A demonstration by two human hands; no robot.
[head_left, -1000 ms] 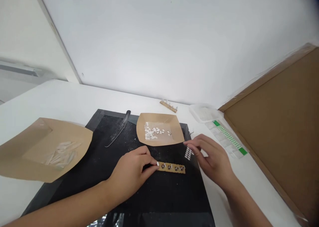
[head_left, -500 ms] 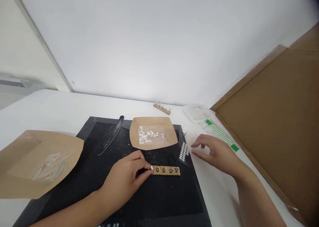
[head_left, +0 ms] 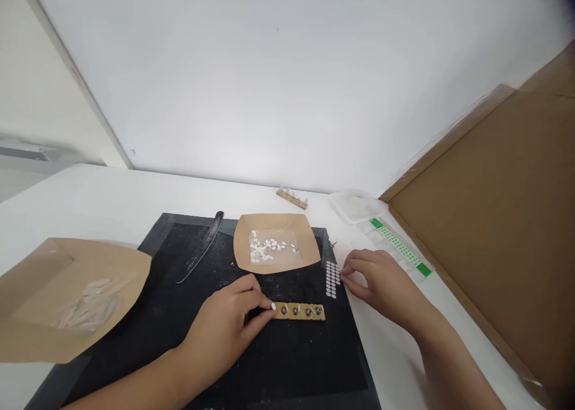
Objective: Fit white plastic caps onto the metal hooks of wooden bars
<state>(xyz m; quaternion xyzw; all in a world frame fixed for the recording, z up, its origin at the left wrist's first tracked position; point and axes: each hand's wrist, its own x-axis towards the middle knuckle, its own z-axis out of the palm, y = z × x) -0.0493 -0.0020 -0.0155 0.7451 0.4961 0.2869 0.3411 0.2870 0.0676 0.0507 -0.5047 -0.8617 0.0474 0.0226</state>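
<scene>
My left hand (head_left: 231, 317) is closed, thumb and forefinger pinching the left end of a narrow tan strip (head_left: 302, 317) that lies on the black mat (head_left: 309, 362). Several small metal fittings, some with short white pieces by them, stand along the strip. A small white oval shows at the fingertips; whether it is a nail or a loose piece I cannot tell. At the mat's right edge my right hand (head_left: 375, 278) pinches the side of a sheet of white oval stickers (head_left: 331, 281), thumb and forefinger close together.
A brown paper tray (head_left: 309, 242) holds small white pieces; another tray (head_left: 139, 263) at left holds clear nail tips. A black nail file (head_left: 209, 239) lies between them. Behind are a second strip (head_left: 291, 199), a clear plastic lid (head_left: 354, 206) and a green-and-white card (head_left: 399, 246). Cardboard (head_left: 489, 218) stands at right.
My right hand has moved slightly left and its fingers have closed in. The sticker sheet has turned to lie straighter. My left hand and the strip are nearly unmoved.
</scene>
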